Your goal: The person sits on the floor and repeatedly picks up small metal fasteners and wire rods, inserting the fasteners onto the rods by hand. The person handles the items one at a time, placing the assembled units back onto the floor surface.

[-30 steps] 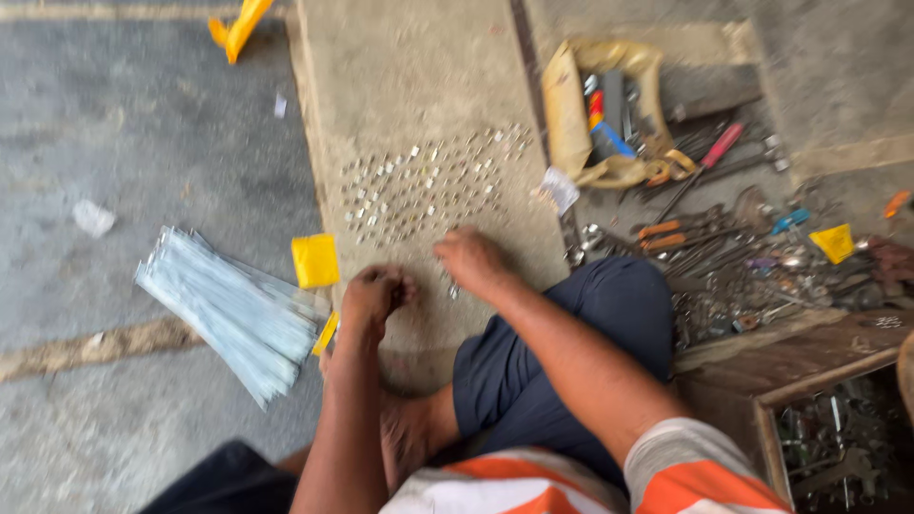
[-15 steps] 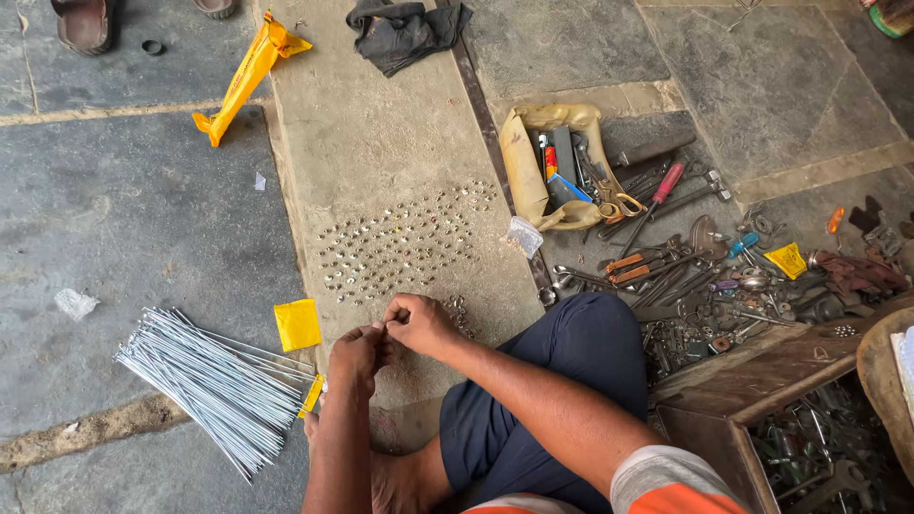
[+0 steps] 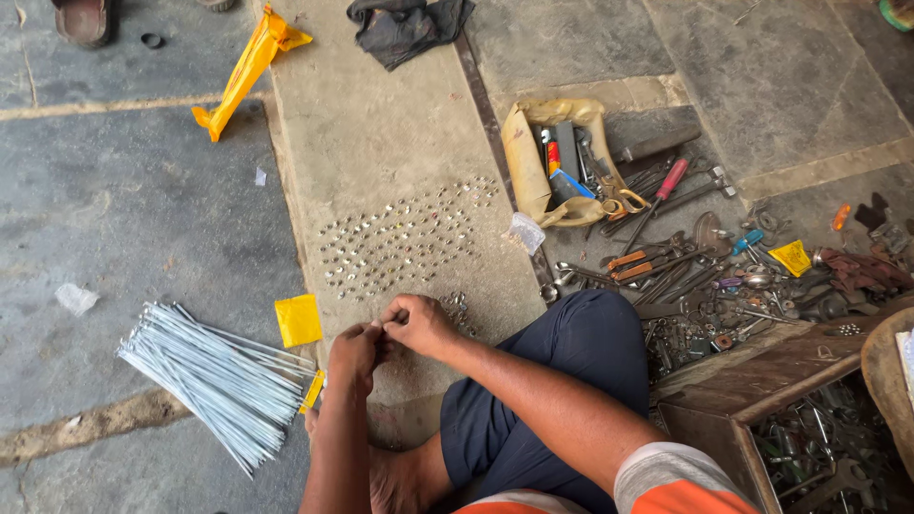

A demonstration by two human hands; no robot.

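- The left hand [image 3: 354, 354] and right hand [image 3: 417, 324] meet fingertip to fingertip low in the middle of the scene, above the concrete slab [image 3: 381, 143]. Both are pinched together on something very small between them; what it is cannot be told.
- Just right of the right hand lies a small heap of metal nipples [image 3: 457, 309], touching the slab.
- Farther off on the slab, rows of small shiny metal pieces [image 3: 405, 238] stand in a rough grid.
- To the left of the hands, a bundle of thin silver spokes [image 3: 214, 376] lies fanned on the ground, a yellow band at its near right end.
- A yellow square of paper [image 3: 298, 320] lies between the bundle and the grid.
- On the right, a tan pouch of tools [image 3: 557, 157] lies open, with scattered hand tools [image 3: 685, 266] beside it.
- A wooden box [image 3: 762, 381] sits at the near right.
- A dark cloth [image 3: 409, 27] lies at the far edge.
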